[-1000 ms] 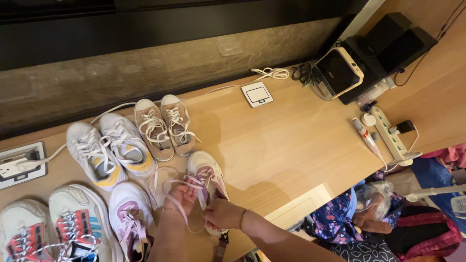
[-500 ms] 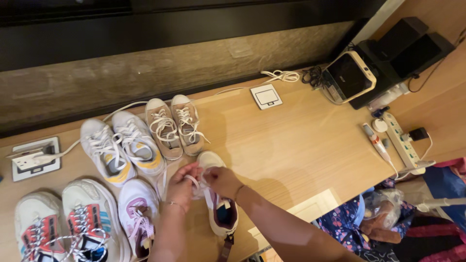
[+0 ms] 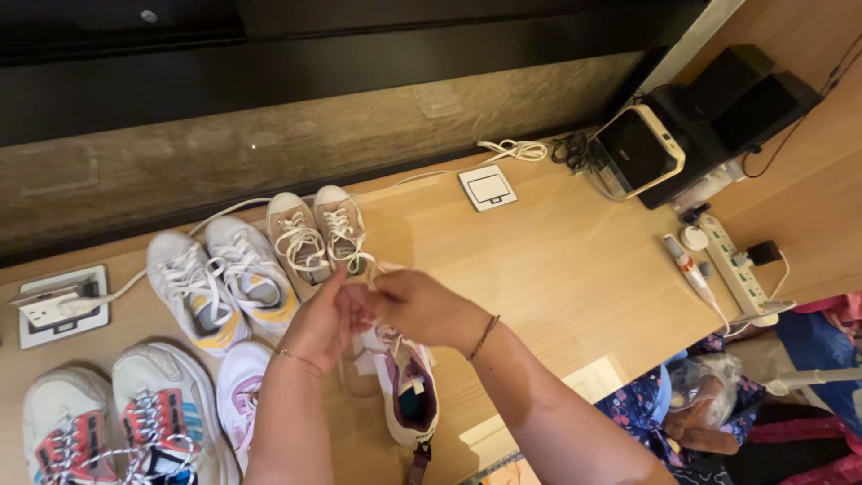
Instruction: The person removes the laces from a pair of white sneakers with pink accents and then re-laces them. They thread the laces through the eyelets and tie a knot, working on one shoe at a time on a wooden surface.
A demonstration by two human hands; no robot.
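Observation:
My left hand and my right hand meet above a white and purple sneaker on the wooden desk. Both pinch its pale laces, pulled up between the fingertips. The sneaker's toe is hidden under my hands; its heel points toward me. Its mate, a second white and purple sneaker, lies just left of my left forearm.
A beige pair, a white and yellow pair and a white, red and blue pair stand to the left. A wall socket plate, a square white plate, a small screen device, a power strip and bags lie around.
My hands have lifted off the sneaker's tongue and drawn the laces upward. The view has shifted slightly, with the shoes sitting lower in the frame.

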